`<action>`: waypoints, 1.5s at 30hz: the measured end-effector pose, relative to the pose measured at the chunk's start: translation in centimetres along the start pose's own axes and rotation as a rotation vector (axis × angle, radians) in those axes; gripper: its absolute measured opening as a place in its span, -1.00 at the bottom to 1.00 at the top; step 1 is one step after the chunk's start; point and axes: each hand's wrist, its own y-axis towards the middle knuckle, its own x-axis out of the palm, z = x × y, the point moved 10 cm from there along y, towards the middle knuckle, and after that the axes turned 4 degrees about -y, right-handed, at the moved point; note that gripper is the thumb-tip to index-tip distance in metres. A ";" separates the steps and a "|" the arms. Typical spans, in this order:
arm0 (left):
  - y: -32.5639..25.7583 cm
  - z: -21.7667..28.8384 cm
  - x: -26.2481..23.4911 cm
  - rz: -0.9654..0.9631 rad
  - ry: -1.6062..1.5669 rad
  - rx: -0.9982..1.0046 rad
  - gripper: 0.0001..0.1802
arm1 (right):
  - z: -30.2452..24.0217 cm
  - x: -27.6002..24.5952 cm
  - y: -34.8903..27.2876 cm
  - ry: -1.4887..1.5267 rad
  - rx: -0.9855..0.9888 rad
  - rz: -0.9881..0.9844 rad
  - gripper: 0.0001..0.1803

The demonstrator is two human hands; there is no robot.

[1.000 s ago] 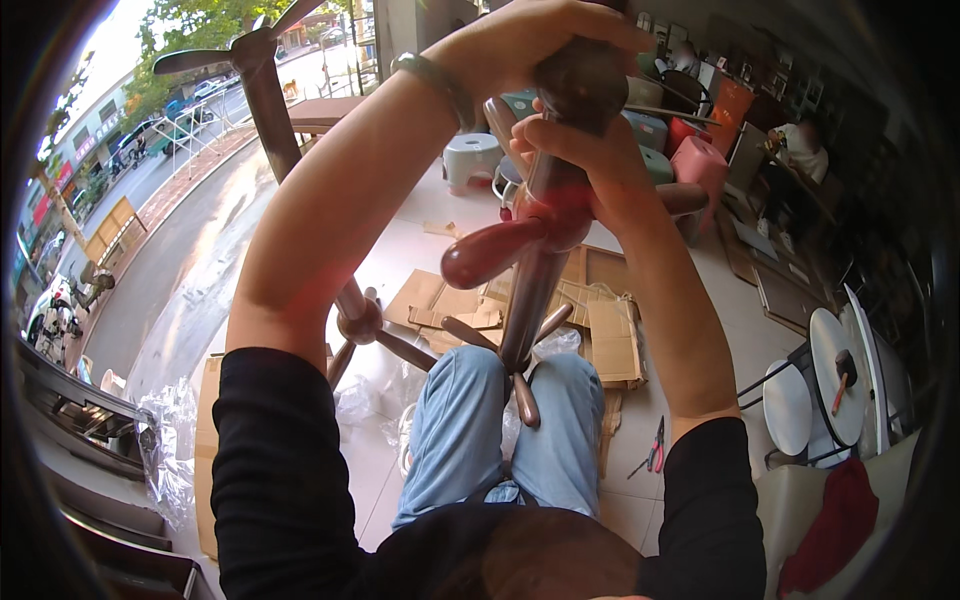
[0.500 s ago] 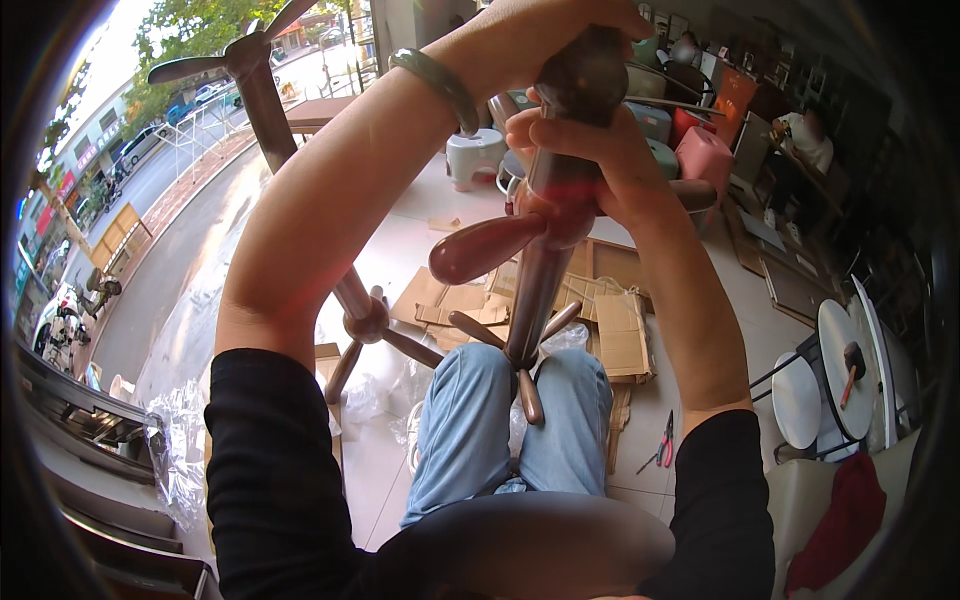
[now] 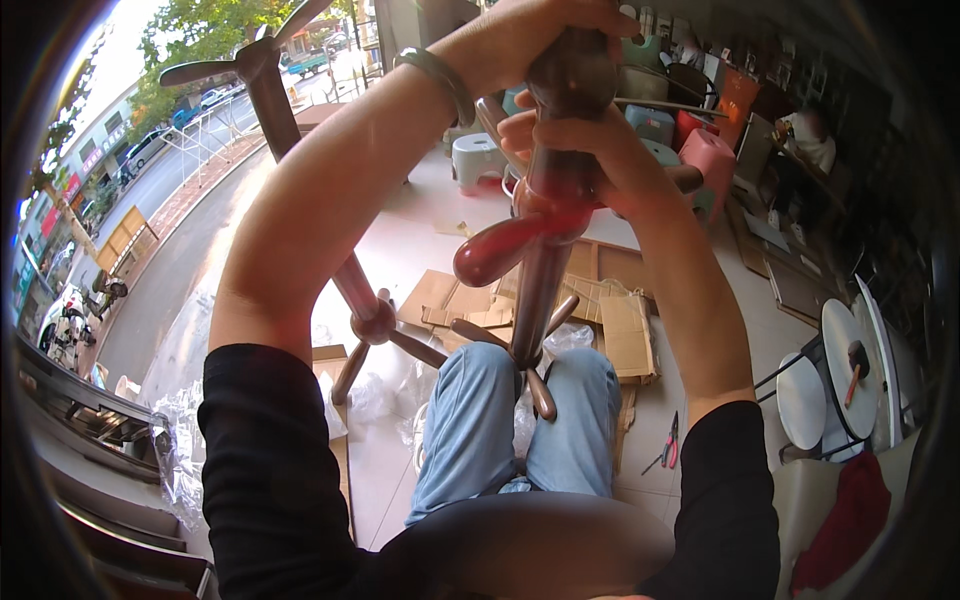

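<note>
A brown wooden coat rack (image 3: 545, 285) stands between my knees, its pole rising toward me. Near its top, below a rounded dark knob (image 3: 570, 75), rounded pegs (image 3: 497, 250) stick out from a collar. My left hand (image 3: 560, 22), with a dark green bangle on the wrist, lies over the top end; its fingers are curled and partly out of the picture. Just below the knob, my right hand (image 3: 590, 145) is wrapped round the pole. Short splayed legs (image 3: 540, 395) show at the pole's foot by my knees. A second, similar brown coat rack (image 3: 350, 285) stands to the left, partly behind my left forearm.
Flattened cardboard (image 3: 628, 335) and clear plastic wrap (image 3: 180, 465) lie on the floor. Pliers (image 3: 671, 440) with red handles rest right of my knees. Stools (image 3: 478, 163) stand farther back, and round white tabletops (image 3: 845, 350) lean at right. Another person (image 3: 805, 140) sits far right.
The front peg has swung slightly right as the upper part of the coat rack turned or shifted. Both hands keep their hold near the top, and the view has moved a little.
</note>
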 end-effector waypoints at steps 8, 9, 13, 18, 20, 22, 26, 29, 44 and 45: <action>-4.7 6.8 1.1 0.496 0.614 0.629 -0.45 | 0.8 -0.5 0.4 -0.017 -0.035 0.172 -0.61; -4.7 5.8 0.4 0.553 0.565 0.511 -0.39 | 0.4 -0.5 0.5 -0.056 -0.102 0.191 -0.62; -4.8 5.2 -0.3 0.647 0.633 0.393 -0.41 | -0.7 -1.4 0.3 -0.255 -0.293 0.378 -0.63; -2.2 3.6 -2.1 0.420 0.386 0.248 -0.73 | 0.5 -0.9 1.8 -0.204 -0.188 0.270 -0.60; -1.6 3.0 -2.5 0.329 0.313 0.233 -0.84 | 1.3 -0.3 2.3 -0.037 -0.073 0.152 -0.53; -1.3 2.8 -3.0 0.307 0.281 0.243 -0.89 | 1.0 0.3 2.4 0.000 -0.052 0.067 -0.51; -1.0 1.6 -3.4 0.204 0.096 0.169 -0.90 | 0.8 1.5 2.5 0.149 -0.029 -0.039 -0.54; -1.3 1.7 -3.8 0.177 0.053 0.169 -0.89 | 1.2 0.9 2.7 0.144 -0.002 0.080 -0.48; -1.8 2.0 -3.4 0.190 0.171 0.134 -0.91 | 1.0 2.4 1.9 0.069 0.049 -0.107 -0.45; -1.8 2.1 -3.2 0.185 0.151 0.140 -0.91 | 1.1 2.3 1.9 0.066 0.047 -0.102 -0.49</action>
